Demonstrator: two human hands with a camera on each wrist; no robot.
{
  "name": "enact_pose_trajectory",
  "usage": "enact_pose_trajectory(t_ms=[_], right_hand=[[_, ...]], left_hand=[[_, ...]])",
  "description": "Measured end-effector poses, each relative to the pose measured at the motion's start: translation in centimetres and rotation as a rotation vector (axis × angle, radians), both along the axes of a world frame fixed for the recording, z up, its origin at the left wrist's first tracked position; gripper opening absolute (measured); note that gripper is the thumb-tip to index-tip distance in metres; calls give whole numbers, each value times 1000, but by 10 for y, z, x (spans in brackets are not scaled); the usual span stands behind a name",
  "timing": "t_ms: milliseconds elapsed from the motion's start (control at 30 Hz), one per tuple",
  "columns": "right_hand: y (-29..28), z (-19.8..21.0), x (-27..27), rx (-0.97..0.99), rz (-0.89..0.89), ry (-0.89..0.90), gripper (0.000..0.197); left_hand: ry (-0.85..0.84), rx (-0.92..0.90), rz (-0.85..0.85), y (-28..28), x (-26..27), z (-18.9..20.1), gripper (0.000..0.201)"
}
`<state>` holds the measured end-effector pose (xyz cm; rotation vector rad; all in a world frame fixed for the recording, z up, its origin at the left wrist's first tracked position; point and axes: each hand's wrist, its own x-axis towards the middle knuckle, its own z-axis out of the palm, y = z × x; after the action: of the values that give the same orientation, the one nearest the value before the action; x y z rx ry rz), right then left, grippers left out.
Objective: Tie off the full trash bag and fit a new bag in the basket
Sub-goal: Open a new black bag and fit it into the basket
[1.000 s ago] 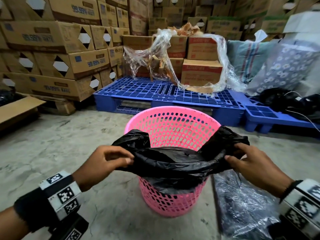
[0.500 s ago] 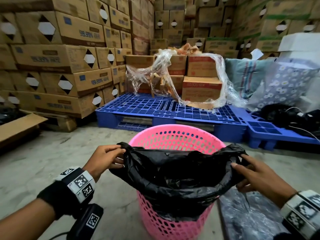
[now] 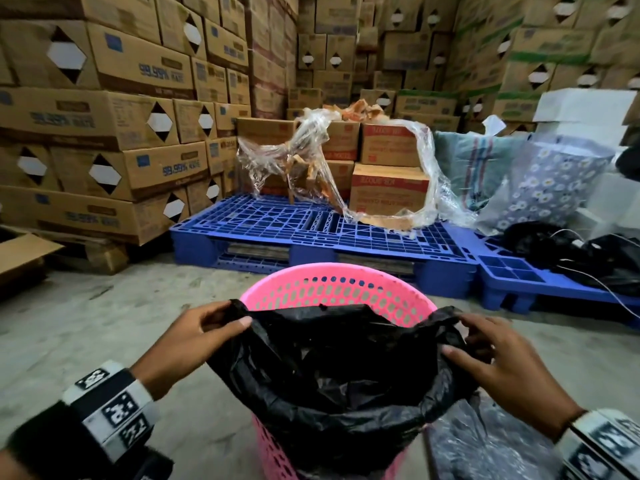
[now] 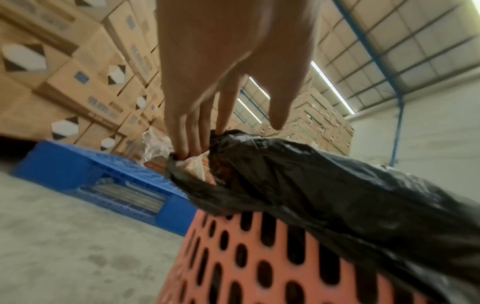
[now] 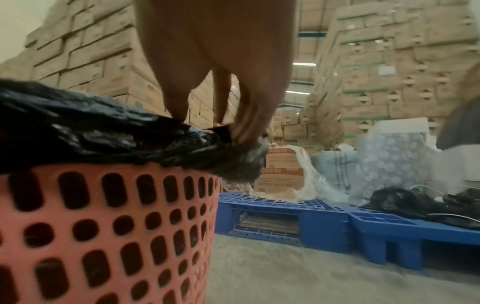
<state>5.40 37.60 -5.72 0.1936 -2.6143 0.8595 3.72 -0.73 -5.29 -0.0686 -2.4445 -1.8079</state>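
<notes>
Scene: a warehouse floor seen from a head camera, with stacked cardboard boxes (image 3: 104, 133) from 9 to 1 o'clock and a blue plastic pallet (image 3: 311, 226) at 12 o'clock.
Basket: a pink perforated plastic basket (image 3: 332, 282) stands upright at 6 o'clock, just in front of the person.
Bag: a black trash bag (image 3: 332, 375) sits in the basket with its mouth spread open; its near edge drapes over the near rim, while the far rim is bare.
Left hand: the left hand (image 3: 187, 344) pinches the bag's edge at 9 o'clock of the basket, fingers clamped on the film.
Right hand: the right hand (image 3: 502, 358) pinches the opposite edge at 3 o'clock, fingers curled round a bunched fold.
Beside the basket: crumpled, filmy plastic (image 3: 485, 441) lies on the floor at 5 o'clock.
Step in hand: probably fitting the new bag.
Doing it well: stretch both edges outward evenly, carry them over the far rim, and fold a generous cuff down without tearing the thin film.
</notes>
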Motion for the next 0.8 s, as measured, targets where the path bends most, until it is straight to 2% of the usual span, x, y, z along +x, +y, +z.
enact_pose_trajectory(t_ms=[33,100,200,233,333,367,500,533,600,667,733,800], right_hand=[[0,-3,-4,-35,21,-53,59],[-2,-6,-11,-145,47,-175,78],[-6,-8,-21,-288,45,-295,84],[-7,-8,-25,-304,50,-291,78],[-8,-7,-41,-319,128,-268,35],[-9,-7,-46,-339,147,-280,27],[-8,-9,-68,-379,91,-370,13],[-7,-9,-73,-386,62,-411,10],[-8,-10,-79,-395,-3,-477,16],[-10,-10,-81,-427,-45,-514,25],[-12,-10,-79,-435,-69,-513,26],[-14,-8,-75,-423,-100,-511,27]], left_hand=[[-44,25,-48,4,-5,0,21],[-84,23,-61,10,-17,-1,32],[-127,49,7,11,-33,-4,42],[-154,84,37,10,-37,-5,44],[-218,161,54,2,-48,-10,48],[-233,184,37,0,-50,-13,53],[-253,330,-74,-1,-57,-22,71],[-259,335,-105,-2,-60,-23,73],[-281,355,-145,-7,-66,-28,73],[-299,399,-153,-10,-69,-33,62],[-292,426,-93,-11,-69,-40,48],[-240,351,8,-7,-65,-39,40]])
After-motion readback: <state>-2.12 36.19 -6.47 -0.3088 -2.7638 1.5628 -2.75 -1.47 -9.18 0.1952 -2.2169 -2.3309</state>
